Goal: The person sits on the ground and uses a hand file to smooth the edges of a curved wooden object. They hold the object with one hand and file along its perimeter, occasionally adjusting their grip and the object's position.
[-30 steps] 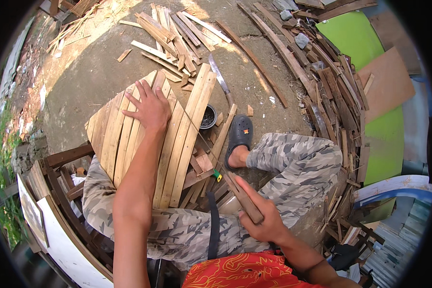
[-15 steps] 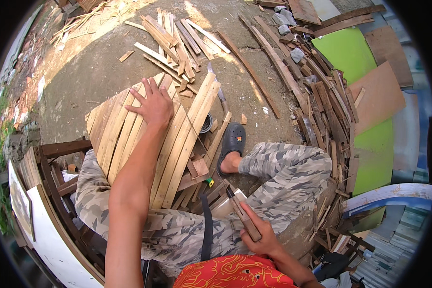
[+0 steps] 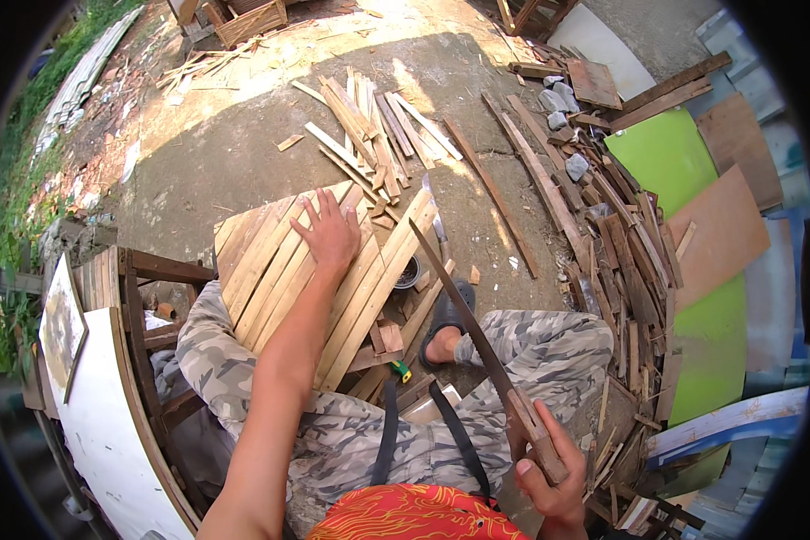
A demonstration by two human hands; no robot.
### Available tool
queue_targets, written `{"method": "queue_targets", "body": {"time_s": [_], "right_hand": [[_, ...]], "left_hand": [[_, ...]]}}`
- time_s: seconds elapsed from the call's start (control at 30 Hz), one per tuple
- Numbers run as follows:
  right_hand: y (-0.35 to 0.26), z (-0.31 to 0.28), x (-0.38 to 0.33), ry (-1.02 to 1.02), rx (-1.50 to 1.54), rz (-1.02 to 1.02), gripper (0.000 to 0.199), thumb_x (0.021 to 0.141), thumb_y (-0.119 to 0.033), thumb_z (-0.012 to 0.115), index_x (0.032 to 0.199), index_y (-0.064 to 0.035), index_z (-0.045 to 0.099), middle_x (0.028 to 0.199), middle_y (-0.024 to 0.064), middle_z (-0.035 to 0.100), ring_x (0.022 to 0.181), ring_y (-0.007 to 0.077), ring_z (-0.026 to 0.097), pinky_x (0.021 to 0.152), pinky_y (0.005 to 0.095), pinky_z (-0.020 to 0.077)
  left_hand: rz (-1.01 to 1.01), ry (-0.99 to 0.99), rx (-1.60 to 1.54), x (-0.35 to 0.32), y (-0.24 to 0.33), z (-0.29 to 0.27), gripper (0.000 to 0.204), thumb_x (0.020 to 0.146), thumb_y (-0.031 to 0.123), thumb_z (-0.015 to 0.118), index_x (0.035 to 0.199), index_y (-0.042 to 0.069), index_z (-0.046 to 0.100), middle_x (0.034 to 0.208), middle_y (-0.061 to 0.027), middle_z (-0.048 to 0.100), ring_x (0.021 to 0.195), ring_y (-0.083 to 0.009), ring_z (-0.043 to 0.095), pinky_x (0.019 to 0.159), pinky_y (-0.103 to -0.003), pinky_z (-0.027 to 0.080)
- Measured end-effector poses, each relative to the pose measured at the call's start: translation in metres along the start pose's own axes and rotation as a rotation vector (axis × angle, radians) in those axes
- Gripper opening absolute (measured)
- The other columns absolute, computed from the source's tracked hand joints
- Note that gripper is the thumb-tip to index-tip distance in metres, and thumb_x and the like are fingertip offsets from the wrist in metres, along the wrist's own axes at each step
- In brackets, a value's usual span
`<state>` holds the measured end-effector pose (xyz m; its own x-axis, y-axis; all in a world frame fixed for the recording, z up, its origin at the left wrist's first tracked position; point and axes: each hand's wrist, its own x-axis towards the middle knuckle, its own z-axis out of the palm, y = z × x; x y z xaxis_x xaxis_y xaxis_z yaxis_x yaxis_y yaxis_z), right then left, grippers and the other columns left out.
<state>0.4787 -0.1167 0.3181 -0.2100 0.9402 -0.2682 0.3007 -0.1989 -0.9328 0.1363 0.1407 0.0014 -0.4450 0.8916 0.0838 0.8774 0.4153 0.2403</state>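
Observation:
My left hand (image 3: pixel 330 234) lies flat, fingers spread, on a curved panel of light wooden slats (image 3: pixel 270 261) that leans over my knees. My right hand (image 3: pixel 549 477) grips the wooden handle of a long, dark-bladed saw (image 3: pixel 472 333). The blade runs up and to the left, its tip near the panel's right edge. I sit in camouflage trousers (image 3: pixel 531 351), one foot in a dark sandal (image 3: pixel 443 317) on the concrete ground.
Loose slats and offcuts (image 3: pixel 373 135) litter the concrete beyond the panel. A heap of scrap wood (image 3: pixel 621 225) and green and brown boards (image 3: pixel 670 153) stand at the right. A dark wooden frame (image 3: pixel 144 297) and a white curved panel (image 3: pixel 108 423) are at my left.
The saw blade has swung up from beside my knee and now points toward the panel. My left hand stays flat on the slats.

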Motion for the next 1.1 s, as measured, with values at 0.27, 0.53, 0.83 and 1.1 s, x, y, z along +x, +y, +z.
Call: {"method": "queue_targets", "body": {"time_s": [0.27, 0.53, 0.83, 1.1], "right_hand": [[0.08, 0.007, 0.048, 0.101, 0.36, 0.04, 0.072, 0.092, 0.001, 0.058, 0.16, 0.0016, 0.033, 0.082, 0.0004, 0.059, 0.055, 0.0029, 0.046, 0.047, 0.0216, 0.0382], [0.099, 0.013, 0.06, -0.045, 0.299, -0.086, 0.072, 0.092, -0.001, 0.061, 0.159, 0.004, 0.034, 0.099, 0.0083, 0.06, 0.074, 0.0095, 0.048, 0.062, 0.0253, 0.0387], [0.08, 0.042, 0.067, -0.15, 0.294, -0.027, 0.072, 0.093, -0.003, 0.066, 0.156, 0.0087, 0.034, 0.147, 0.0213, 0.055, 0.131, 0.0196, 0.054, 0.108, 0.0286, 0.0415], [0.096, 0.099, 0.153, -0.108, 0.114, -0.04, 0.068, 0.093, -0.005, 0.064, 0.157, -0.0005, 0.04, 0.109, 0.0112, 0.061, 0.087, 0.0133, 0.053, 0.075, 0.0277, 0.0421]], "left_hand": [[0.752, -0.274, -0.005, -0.137, 0.01, -0.025, 0.095, 0.098, 0.069, 0.044, 0.159, -0.002, 0.03, 0.169, -0.0245, 0.018, 0.159, -0.0355, 0.014, 0.127, -0.057, 0.006], [1.106, -0.351, -0.23, -0.147, 0.006, -0.038, 0.055, 0.1, 0.051, 0.055, 0.134, 0.009, 0.066, 0.151, -0.0137, 0.054, 0.146, -0.0299, 0.043, 0.125, -0.053, 0.022], [0.093, 0.025, -0.028, -0.086, -0.048, -0.027, 0.07, 0.098, 0.052, 0.057, 0.152, 0.009, 0.047, 0.163, -0.0201, 0.036, 0.154, -0.0354, 0.028, 0.124, -0.06, 0.013], [0.029, -0.056, -0.074, -0.085, -0.045, -0.026, 0.084, 0.098, 0.062, 0.049, 0.159, 0.006, 0.036, 0.169, -0.0177, 0.025, 0.158, -0.0333, 0.016, 0.126, -0.06, 0.002]]}}
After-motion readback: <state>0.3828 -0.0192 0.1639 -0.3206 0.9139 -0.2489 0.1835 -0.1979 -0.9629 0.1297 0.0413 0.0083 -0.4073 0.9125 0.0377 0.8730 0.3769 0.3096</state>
